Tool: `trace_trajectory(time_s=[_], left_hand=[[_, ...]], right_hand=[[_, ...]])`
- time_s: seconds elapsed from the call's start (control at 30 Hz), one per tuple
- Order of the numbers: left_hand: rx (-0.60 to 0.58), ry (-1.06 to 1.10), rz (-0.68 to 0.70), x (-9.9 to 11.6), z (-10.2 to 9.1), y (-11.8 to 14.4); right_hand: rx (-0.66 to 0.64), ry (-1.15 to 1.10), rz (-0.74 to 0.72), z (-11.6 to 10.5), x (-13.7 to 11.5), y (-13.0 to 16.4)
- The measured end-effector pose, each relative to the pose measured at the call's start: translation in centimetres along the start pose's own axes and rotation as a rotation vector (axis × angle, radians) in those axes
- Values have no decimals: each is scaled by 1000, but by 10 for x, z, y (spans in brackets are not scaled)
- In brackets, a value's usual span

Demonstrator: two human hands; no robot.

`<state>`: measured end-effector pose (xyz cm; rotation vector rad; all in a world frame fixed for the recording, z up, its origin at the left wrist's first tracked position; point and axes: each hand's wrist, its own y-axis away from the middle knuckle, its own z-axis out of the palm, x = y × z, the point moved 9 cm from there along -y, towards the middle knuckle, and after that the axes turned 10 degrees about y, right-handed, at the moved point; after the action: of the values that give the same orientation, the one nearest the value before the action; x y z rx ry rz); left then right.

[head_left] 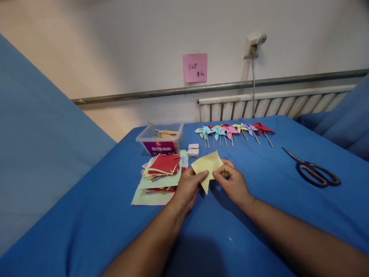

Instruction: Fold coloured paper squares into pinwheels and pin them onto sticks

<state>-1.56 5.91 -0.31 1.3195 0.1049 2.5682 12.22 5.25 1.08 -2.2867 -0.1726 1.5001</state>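
Observation:
A yellow square of paper with slits cut in from its corners is held up over the blue cloth. My left hand grips it from the left, thumb pressed on its front near the middle. From the right, my right hand pinches another part of the same sheet between thumb and fingers. One pointed flap hangs down between the two thumbs. Left of my left hand lies a stack of cut paper squares, red on top, with green sheets under it.
Behind the stack stands a clear plastic box of wooden sticks, beside two small white boxes. Several finished paper pinwheels lie in a row at the back. Scissors rest at the right, blades partly apart. A radiator runs along the wall.

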Motion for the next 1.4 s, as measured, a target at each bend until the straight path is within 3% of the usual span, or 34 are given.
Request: trace_trajectory(time_s=[1.4], left_hand=[[16,-86,89,4,0,-3]], right_hand=[[1,-27,19,2,-4,3]])
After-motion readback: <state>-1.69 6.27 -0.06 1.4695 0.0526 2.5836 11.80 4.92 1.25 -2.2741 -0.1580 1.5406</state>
